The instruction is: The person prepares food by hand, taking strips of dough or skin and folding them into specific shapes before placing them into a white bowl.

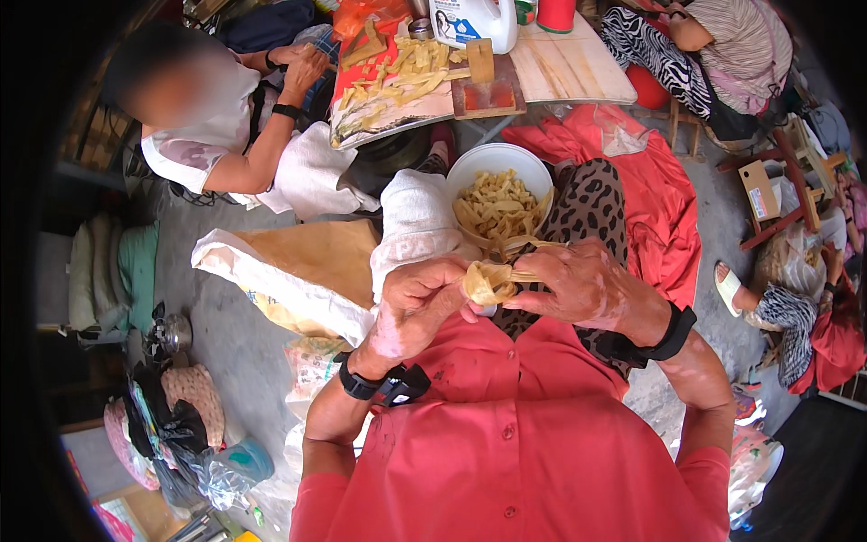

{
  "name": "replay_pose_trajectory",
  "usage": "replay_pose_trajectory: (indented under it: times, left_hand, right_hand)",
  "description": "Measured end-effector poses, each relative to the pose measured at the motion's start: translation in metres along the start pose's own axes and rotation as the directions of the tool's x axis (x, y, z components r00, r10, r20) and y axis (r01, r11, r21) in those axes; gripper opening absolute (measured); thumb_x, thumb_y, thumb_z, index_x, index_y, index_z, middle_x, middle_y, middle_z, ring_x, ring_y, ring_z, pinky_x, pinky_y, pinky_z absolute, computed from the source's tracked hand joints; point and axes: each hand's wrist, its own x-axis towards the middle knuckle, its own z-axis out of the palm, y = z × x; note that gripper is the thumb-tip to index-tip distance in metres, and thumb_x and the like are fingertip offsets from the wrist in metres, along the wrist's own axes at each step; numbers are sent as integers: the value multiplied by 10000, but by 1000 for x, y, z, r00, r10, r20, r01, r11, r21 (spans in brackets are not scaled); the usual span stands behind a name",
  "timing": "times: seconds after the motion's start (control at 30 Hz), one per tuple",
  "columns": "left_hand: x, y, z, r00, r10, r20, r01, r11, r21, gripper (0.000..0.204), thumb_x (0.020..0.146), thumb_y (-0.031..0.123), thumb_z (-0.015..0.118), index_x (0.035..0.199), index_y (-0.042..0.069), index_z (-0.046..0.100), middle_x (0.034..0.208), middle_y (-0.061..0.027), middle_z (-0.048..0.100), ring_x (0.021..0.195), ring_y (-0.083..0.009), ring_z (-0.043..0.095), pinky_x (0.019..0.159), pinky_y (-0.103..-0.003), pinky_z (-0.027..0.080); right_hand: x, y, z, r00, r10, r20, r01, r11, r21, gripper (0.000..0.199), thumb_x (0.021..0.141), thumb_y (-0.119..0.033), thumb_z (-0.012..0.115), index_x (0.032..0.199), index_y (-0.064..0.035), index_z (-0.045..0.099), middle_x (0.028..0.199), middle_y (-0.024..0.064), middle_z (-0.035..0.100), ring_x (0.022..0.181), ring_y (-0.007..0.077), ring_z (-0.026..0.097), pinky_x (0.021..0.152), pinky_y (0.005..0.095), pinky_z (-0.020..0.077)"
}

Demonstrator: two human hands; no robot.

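Note:
In front of my chest, both hands are closed on a pale yellow strip [489, 282], wrapped or looped into a small bundle; its material is unclear. My left hand [420, 303] pinches the bundle from the left between thumb and fingers. With bent fingers, my right hand [587, 285] grips the strip's right side, where a loose length sticks out. Just beyond my hands, a white bucket [459, 169] stands between my knees. Many folded yellow pieces [501, 203] lie in it.
A low table [578, 68] ahead carries yellow strips [406, 77], a wooden block [480, 60] and a white jug [474, 23]. A person [226, 126] sits at the far left; others sit on the right. A paper-lined sack [307, 257] lies left of my knee.

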Motion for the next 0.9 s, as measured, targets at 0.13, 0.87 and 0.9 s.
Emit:
replay_pose_trajectory:
  times: [0.13,0.87,0.9]
  left_hand:
    - [-5,2,-9,1000,1,-21,-1,1000,-8,128,882,12,523,847,-81,604,843,-161,604,669,-163,604,593,-251,523]
    - [11,-2,4,960,271,-65,-172,761,626,304,690,90,744,890,-14,540,1028,-183,582,890,-327,594,746,-377,481]
    - [11,-5,5,971,225,-82,-135,794,592,277,696,77,725,877,-19,539,1019,-182,585,874,-325,593,737,-378,481]
  right_hand:
    - [-3,1,-5,1000,-1,-7,1,1000,27,254,805,-245,671,849,-42,524,646,99,566,573,269,606,467,345,477]
    - [3,0,-6,998,-64,7,64,998,21,190,842,-80,603,742,-33,449,565,104,453,500,286,549,415,378,404]
    - [2,0,-5,998,-54,15,54,998,34,191,842,-83,604,742,-35,449,562,104,454,498,287,549,415,378,404]
